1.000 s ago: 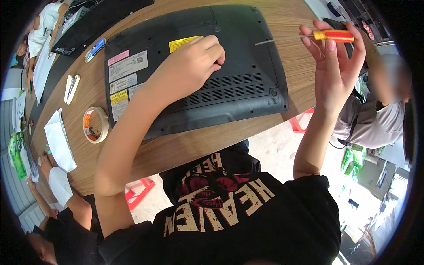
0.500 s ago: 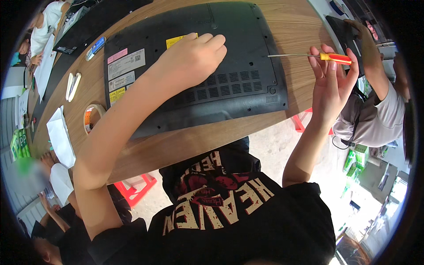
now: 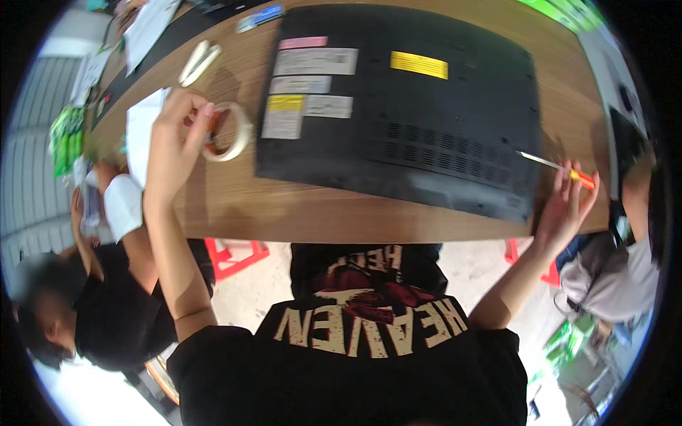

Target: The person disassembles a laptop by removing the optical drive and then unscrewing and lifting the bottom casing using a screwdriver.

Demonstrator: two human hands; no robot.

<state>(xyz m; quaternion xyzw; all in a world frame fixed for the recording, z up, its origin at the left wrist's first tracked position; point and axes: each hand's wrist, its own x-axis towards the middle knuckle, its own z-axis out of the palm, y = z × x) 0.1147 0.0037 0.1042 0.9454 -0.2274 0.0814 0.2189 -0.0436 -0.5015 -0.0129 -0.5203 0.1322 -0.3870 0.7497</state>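
Observation:
A black laptop [image 3: 455, 99] lies bottom side up on the wooden table, with vents, screw holes and several labels showing. My right hand [image 3: 565, 206] is closed on a screwdriver [image 3: 582, 177] with an orange and yellow handle. Its thin metal shaft points left, the tip over the laptop's near right corner area. Left of the laptop, my left hand [image 3: 174, 138] is held in a pinch at the rim of a tape roll [image 3: 241, 138]. Whatever those fingertips hold, if anything, is too small or hidden to make out.
Beyond the tape roll lie a white folded tool [image 3: 200, 62] and a blue packet [image 3: 261, 18]. White paper [image 3: 145, 135] is beside my left wrist. One person in black [image 3: 121, 305] sits at my left, another in grey [image 3: 604, 277] at my right. Red stools [image 3: 238, 257] stand below the table.
My left hand has moved from above the laptop leftward to the tape roll. The view has swung left. The screwdriver stays in my right hand, now angled downward to the right.

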